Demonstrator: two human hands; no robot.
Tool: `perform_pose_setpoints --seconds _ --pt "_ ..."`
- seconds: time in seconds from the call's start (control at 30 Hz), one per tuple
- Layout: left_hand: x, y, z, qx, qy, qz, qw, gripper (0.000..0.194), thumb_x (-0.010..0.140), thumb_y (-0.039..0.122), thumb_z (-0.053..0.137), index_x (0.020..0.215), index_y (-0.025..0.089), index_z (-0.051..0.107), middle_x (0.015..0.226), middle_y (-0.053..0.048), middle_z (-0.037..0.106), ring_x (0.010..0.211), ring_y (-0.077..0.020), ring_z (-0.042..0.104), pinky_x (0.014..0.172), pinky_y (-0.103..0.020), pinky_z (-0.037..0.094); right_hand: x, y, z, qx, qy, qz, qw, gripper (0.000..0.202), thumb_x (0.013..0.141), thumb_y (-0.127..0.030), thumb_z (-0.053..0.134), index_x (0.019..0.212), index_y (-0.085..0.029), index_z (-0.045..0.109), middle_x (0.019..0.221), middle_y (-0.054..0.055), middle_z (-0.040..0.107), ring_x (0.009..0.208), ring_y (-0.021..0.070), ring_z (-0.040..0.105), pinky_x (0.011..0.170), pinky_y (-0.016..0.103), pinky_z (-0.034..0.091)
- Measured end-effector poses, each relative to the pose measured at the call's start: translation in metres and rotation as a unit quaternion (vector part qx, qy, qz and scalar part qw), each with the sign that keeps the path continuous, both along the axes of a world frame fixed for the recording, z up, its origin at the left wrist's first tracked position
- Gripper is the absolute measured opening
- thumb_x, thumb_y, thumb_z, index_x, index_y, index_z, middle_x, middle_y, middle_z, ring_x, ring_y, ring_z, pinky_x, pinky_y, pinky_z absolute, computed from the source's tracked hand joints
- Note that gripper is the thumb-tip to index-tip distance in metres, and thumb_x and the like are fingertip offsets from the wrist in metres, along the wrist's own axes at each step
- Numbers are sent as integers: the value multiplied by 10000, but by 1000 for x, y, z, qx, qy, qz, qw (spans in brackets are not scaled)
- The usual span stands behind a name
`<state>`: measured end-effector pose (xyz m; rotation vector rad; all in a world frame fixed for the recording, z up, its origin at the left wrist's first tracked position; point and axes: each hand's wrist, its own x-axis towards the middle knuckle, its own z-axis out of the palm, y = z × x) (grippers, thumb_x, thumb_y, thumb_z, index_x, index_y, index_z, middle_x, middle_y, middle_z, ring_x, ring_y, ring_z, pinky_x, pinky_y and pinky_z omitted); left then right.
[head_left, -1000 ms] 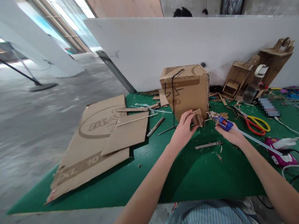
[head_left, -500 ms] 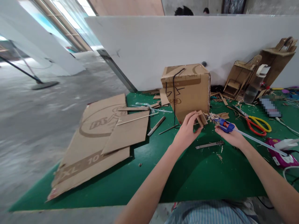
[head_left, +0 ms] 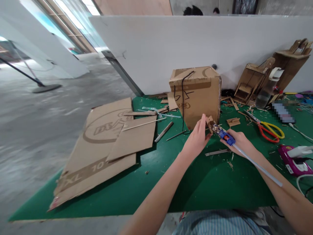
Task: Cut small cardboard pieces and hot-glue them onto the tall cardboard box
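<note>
My left hand (head_left: 197, 137) is closed around a small folded piece of cardboard (head_left: 209, 122), in front of the large cardboard box (head_left: 200, 98). In my right hand (head_left: 241, 142) is a blue hot glue gun (head_left: 227, 137), with a long clear glue stick (head_left: 256, 166) jutting from its back. Scraps cling about the gun's front end, which meets the small cardboard piece; its tip is hidden. Below the glue gun a utility knife (head_left: 217, 152) lies on the green table. Another small cardboard piece (head_left: 233, 122) rests just beyond my right hand.
Flat cardboard sheets (head_left: 97, 143) cover the table's left side. Scissors (head_left: 269, 130) with red and yellow handles, a magenta power strip (head_left: 293, 160), a phone (head_left: 283, 112) and a water bottle (head_left: 269, 88) are at the right. A white partition (head_left: 151, 52) stands behind.
My right hand has brought the glue gun left and turned it, so its front end now reaches the cardboard piece. My left hand has shifted slightly, its fingers more upright.
</note>
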<state>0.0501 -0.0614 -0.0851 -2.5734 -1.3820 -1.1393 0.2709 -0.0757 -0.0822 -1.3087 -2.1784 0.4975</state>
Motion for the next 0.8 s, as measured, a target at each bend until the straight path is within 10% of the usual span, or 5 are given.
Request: perform_pose_setpoints --seconds 0.8 --pt "-7 8 -6 -59 -53 -1 997 841 889 226 614 1539 274 82 1383 -175 488 1148 -287 606 966 -462 525 5 9 -23 24 -93 -21 995 273 878 -462 572 808 -231 444 644 13 563 583 180 572 518 240 293"
